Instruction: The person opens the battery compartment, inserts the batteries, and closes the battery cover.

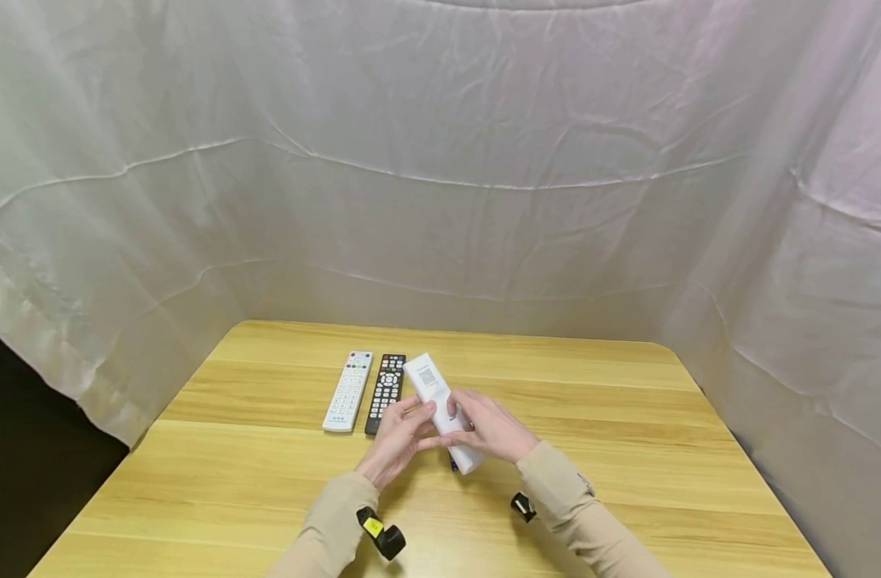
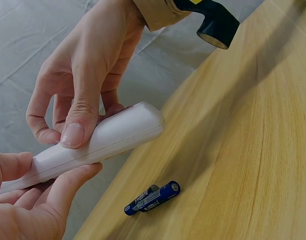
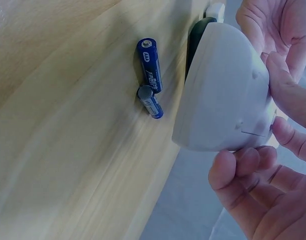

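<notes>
A white remote control (image 1: 427,380) is held over the table with its back up, showing a printed label with a square code. My left hand (image 1: 395,440) grips its left side, the thumb at the edge and fingers underneath. From the right, my right hand (image 1: 494,428) holds the lower part, the thumb on the back face; in the left wrist view this right hand (image 2: 90,60) pinches the remote (image 2: 128,127). Two blue batteries, one longer-looking battery (image 3: 150,65) and another battery (image 3: 152,104), lie touching on the wood below it.
To the left lie a second white remote (image 1: 348,392) and a black remote (image 1: 387,385), both buttons up; my left hand is close to the black one. The wooden table (image 1: 194,482) is enclosed by grey curtains (image 1: 483,225). Each wrist carries a black camera.
</notes>
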`<control>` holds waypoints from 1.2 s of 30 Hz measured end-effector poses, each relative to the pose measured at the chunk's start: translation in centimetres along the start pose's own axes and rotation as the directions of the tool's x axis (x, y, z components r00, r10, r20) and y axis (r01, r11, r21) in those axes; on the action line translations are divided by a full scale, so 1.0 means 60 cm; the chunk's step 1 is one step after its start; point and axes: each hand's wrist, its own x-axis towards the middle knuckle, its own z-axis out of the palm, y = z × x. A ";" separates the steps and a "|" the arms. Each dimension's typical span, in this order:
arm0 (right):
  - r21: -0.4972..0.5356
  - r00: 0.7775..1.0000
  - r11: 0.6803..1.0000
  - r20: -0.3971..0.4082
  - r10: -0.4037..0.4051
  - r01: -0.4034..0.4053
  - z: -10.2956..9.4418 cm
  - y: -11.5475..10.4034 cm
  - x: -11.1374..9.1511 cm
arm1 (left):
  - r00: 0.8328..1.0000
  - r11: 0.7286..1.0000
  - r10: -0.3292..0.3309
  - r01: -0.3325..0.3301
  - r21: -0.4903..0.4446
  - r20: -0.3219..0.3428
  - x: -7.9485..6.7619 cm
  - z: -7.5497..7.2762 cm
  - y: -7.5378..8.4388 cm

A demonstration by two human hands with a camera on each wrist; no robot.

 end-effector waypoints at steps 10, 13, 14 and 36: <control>-0.001 1.000 1.000 -0.002 -0.007 0.007 -0.001 0.001 -0.001 | 1.000 1.000 -0.002 0.002 0.020 -0.007 0.001 0.000 -0.004; 0.000 1.000 1.000 -0.004 -0.007 0.007 -0.001 0.001 -0.001 | 1.000 1.000 0.005 -0.005 0.019 -0.001 0.002 0.000 -0.004; 0.000 1.000 1.000 -0.005 -0.007 0.007 -0.001 0.001 -0.001 | 1.000 1.000 0.003 -0.003 0.015 -0.002 0.002 0.000 -0.004; -0.042 1.000 0.999 -0.020 -0.013 0.012 0.002 -0.001 -0.005 | 1.000 0.999 0.010 -0.010 0.033 -0.006 0.002 0.005 -0.006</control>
